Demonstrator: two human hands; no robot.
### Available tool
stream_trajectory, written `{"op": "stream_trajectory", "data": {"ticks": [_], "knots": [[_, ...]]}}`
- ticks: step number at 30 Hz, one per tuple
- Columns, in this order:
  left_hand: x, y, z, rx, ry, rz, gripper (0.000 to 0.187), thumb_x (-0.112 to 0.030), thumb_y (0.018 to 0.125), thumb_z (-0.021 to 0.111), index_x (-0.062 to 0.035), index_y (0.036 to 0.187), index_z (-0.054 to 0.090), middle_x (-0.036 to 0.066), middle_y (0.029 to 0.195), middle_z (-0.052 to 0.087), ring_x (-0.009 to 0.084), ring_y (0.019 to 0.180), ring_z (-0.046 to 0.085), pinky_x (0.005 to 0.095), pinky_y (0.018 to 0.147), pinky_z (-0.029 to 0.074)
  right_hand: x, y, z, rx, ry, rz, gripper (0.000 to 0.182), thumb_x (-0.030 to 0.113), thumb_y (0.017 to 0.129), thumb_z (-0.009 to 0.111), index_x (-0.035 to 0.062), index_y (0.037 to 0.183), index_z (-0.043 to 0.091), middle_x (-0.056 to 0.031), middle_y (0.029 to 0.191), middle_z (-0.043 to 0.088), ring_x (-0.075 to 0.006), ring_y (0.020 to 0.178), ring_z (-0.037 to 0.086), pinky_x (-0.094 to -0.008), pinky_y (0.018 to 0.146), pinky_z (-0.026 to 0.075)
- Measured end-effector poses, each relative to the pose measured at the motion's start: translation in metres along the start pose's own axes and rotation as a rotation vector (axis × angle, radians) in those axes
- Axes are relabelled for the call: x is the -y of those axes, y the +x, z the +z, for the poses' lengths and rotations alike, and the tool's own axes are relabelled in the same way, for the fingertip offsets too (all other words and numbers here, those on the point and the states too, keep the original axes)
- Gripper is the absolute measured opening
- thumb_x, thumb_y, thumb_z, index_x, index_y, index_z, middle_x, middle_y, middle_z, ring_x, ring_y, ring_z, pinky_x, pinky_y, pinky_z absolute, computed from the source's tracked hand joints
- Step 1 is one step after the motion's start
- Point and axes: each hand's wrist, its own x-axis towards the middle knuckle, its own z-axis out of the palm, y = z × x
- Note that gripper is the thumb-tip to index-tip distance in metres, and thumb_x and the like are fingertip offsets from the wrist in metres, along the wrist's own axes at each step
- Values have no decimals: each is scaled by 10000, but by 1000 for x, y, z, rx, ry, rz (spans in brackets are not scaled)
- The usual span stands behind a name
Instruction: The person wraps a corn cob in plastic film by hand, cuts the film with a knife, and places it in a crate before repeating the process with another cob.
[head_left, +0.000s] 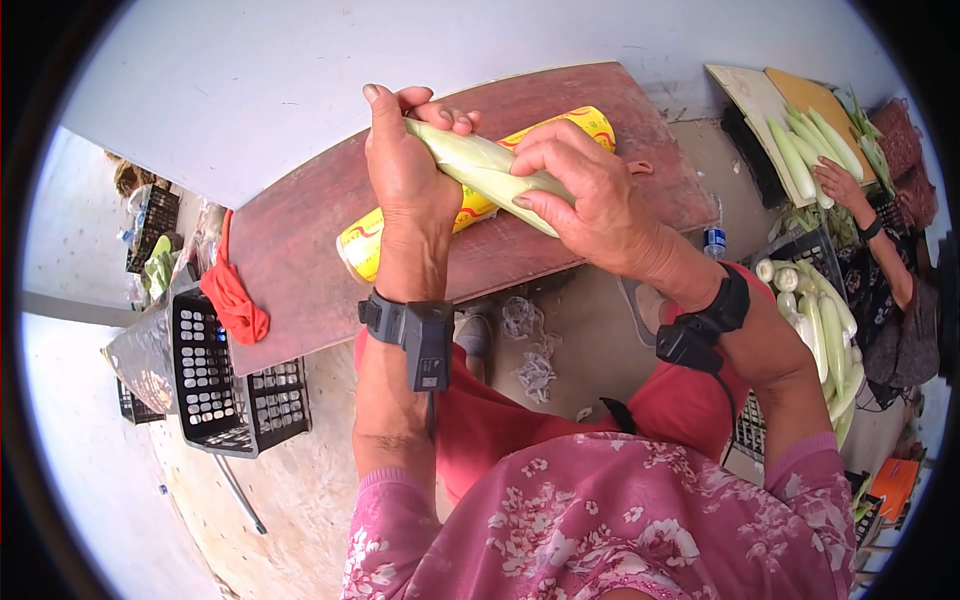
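A long, pale green vegetable, wrapped in smooth leaf layers like an ear of corn in its husk, is held at a slant above the table. My left hand is partly closed around its upper left end, with thumb up and fingers curled behind it. Against its lower right part, my right hand presses thumb and bent fingers. Beneath both hands lies a yellow printed roll, apparently cling film, crossing the reddish wooden table. Its middle is partly hidden by my hands and the vegetable.
A red cloth hangs at the table's left end beside black crates. At right, a crate holds several pale green vegetables. A co-worker's hand touches others on a board. A bottle stands near the table's right end; crumpled plastic lies below.
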Motion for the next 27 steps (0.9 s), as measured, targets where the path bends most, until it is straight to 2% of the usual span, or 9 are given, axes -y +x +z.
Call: {"op": "stream_trajectory", "data": {"ticks": [15,18,24,27], "knots": [[4,-3,5,-20,53,-14,434,-449,1027,378,-53,889,489,45,628,464,194,603,465,421,756,484,0,-1,0,-26,-34,-40,195,1,739,704,20,862,554,-110,1014,543,-292,928,570,-387,799,469],[7,-4,8,-30,100,-5,446,-444,1024,392,-26,896,482,63,617,472,203,573,480,422,707,508,-1,-4,-1,27,-29,32,176,11,768,714,32,869,571,-113,1104,550,-286,1038,568,-384,866,467],[10,-3,6,-54,41,-30,445,-446,1024,390,-34,881,476,57,609,467,200,576,481,418,716,506,-4,-1,1,-19,-93,-85,171,10,763,703,34,827,546,-102,1073,561,-295,1031,556,-400,895,434],[10,-3,4,-65,36,-43,442,-446,1025,385,-39,876,474,52,612,461,197,578,476,415,723,502,-9,-1,1,24,-119,-111,152,17,763,691,35,842,563,-90,1067,587,-295,1054,554,-411,895,423]]}}
